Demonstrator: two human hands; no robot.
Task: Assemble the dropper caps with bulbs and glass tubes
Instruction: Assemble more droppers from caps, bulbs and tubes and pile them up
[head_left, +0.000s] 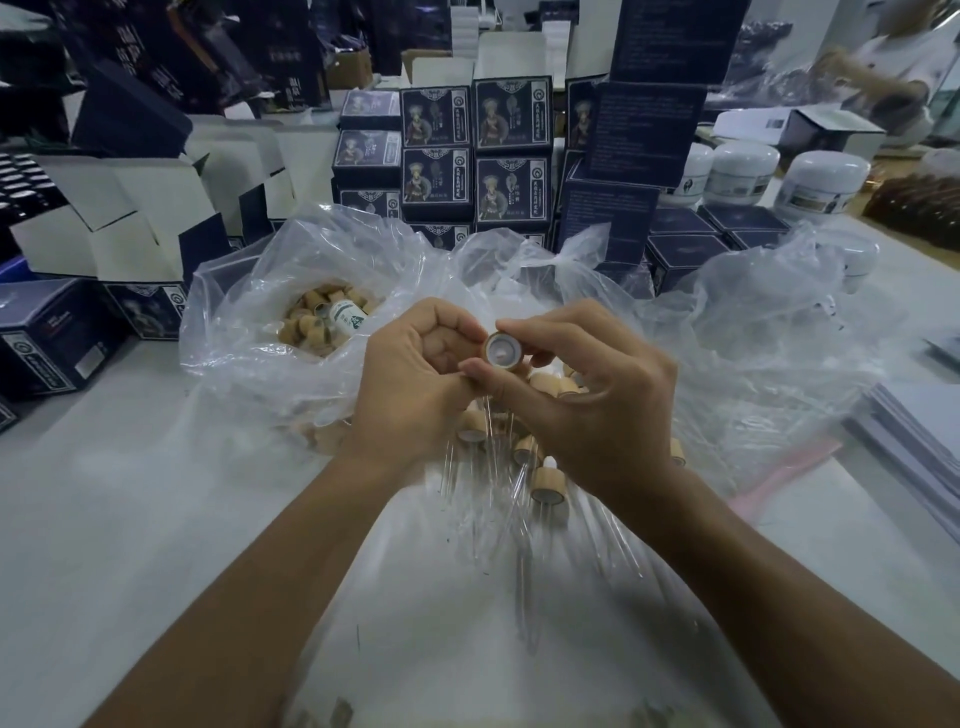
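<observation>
Sideways, cap (503, 351) mouth toward camera

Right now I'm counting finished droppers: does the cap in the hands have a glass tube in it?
No tube shows: the cap faces the camera with only a white center visible.

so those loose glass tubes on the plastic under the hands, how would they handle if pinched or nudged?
The glass tubes look thin and clear, so probably fragile and light. Being round and lying loose on the smooth plastic sheet, they'd likely roll or slide when nudged. Probably slippery to pinch.
</observation>
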